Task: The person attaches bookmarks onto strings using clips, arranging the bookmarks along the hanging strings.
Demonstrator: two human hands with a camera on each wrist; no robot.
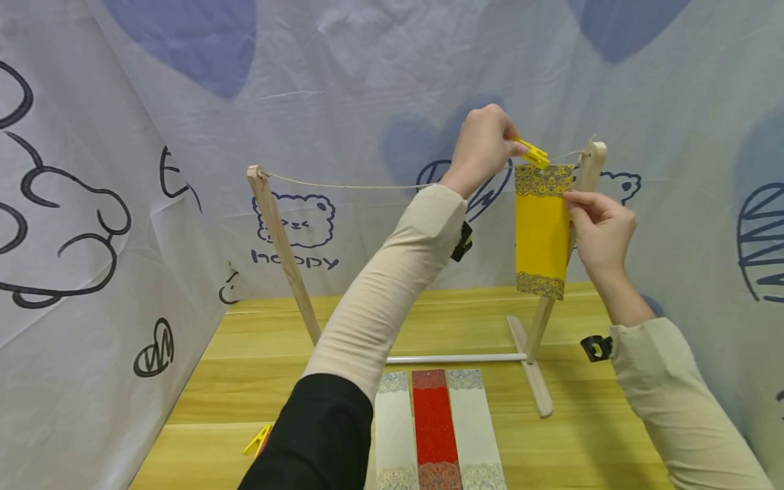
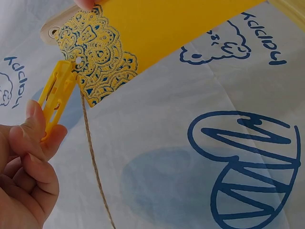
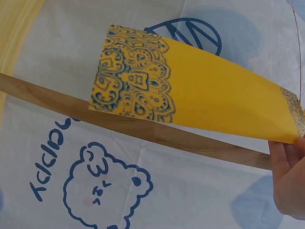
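Observation:
My left hand [image 1: 486, 146] pinches a yellow clothespin [image 1: 535, 154] between thumb and fingers. In the left wrist view the clothespin's [image 2: 59, 90] tip is right at the patterned top edge of a yellow paper card [image 1: 542, 235]. This card hangs upright at the string's [image 1: 349, 186] right end, with dark lacy bands at top and bottom. Thumb and fingers of my right hand [image 1: 603, 228] pinch the card by its upper right edge. The right wrist view shows the card's [image 3: 214, 90] length in front of a wooden post.
The string runs between a left wooden post [image 1: 284, 255] and a right one [image 1: 591, 163], joined below by a white rod [image 1: 456, 358]. Two white cards [image 1: 395, 425] and a red card [image 1: 435, 422] lie on the table. Another yellow clothespin [image 1: 258, 439] lies at the lower left.

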